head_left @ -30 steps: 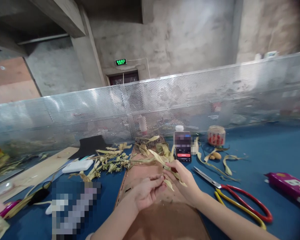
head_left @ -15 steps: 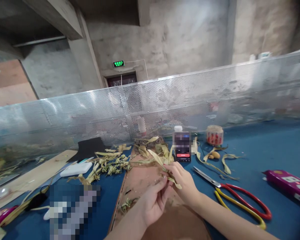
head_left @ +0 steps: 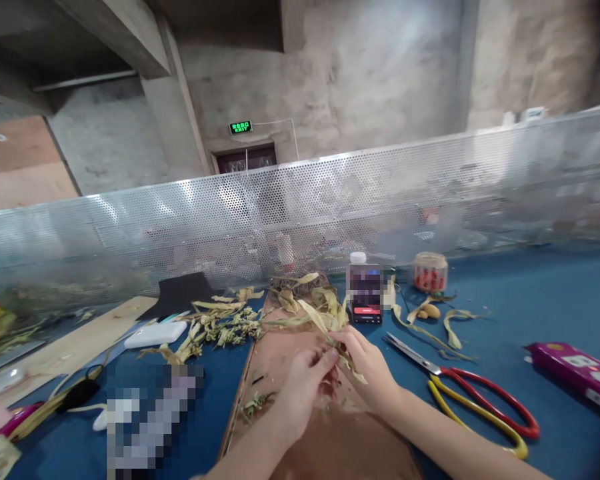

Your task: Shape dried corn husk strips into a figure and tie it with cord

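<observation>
My right hand (head_left: pixel 367 367) is closed around a dried leafy stalk (head_left: pixel 316 316), whose pale long leaf sticks out above the fingers. A curled leaf end hangs out below that hand, close to the wrist side. My left hand (head_left: pixel 305 383) is just beside it, thumb and fingers pinched together; what lies between them is hidden and partly blurred. Both hands are over a brown cardboard sheet (head_left: pixel 275 360). More dried leaves (head_left: pixel 325 299) lie at its far end, and a small greenish scrap (head_left: pixel 255 405) rests near its left edge.
Scissors (head_left: pixel 443 372) with red and yellow handles lie right of my hands. A phone (head_left: pixel 365 312) stands upright against a white-capped bottle (head_left: pixel 358 257), near a jar (head_left: pixel 430 272). Dried sprigs (head_left: pixel 230 327) and a white case (head_left: pixel 155 335) are left. A perforated metal screen (head_left: pixel 300 193) runs behind.
My left hand has shifted slightly up and left, its fingers curling further in. The right hand stays nearly in place on the stalk. The view has moved a little.
</observation>
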A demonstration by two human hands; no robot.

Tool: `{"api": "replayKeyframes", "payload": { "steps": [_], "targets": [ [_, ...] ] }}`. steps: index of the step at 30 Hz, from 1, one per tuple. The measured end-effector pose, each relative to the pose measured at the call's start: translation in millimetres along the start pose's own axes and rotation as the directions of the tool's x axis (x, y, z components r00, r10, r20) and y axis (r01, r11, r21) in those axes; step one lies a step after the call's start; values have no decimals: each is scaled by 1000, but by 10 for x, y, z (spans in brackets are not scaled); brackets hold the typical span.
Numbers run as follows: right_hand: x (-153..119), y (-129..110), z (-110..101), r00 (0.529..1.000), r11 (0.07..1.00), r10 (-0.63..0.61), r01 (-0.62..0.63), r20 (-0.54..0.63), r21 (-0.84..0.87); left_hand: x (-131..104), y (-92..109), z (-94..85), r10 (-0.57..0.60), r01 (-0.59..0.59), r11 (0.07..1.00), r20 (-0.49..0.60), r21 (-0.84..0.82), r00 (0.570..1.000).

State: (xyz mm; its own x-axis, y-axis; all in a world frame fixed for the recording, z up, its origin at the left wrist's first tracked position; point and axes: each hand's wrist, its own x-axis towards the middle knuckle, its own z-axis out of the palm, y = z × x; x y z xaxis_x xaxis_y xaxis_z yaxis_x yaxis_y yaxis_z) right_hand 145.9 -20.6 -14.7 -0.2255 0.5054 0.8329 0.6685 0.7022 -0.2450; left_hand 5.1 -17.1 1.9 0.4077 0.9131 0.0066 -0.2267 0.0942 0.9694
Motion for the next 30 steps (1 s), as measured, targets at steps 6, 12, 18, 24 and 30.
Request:
{"api": "replayKeyframes", "payload": {
  "steps": [6,12,18,24,30],
  "targets": [
    [15,-82,27,993,985,95,-84,-67,149,41,23,-47,194,-191,967,0,169,981],
    [25,-67,41,990,973,115,-96,-81,209,36,113,-51,30,-29,996,8,-86,1000],
    [20,-67,-4,999,953,38,-45,31,299,92,76,-126,96,-99,989,26,111,995],
    [48,-77,-39,986,940,90,-130,139,316,181,103,-250,107,-142,942,130,305,986],
    [65,-151,-139,967,871,82,-188,243,454,167,258,-357,109,-159,932,166,325,980]
  ]
}}
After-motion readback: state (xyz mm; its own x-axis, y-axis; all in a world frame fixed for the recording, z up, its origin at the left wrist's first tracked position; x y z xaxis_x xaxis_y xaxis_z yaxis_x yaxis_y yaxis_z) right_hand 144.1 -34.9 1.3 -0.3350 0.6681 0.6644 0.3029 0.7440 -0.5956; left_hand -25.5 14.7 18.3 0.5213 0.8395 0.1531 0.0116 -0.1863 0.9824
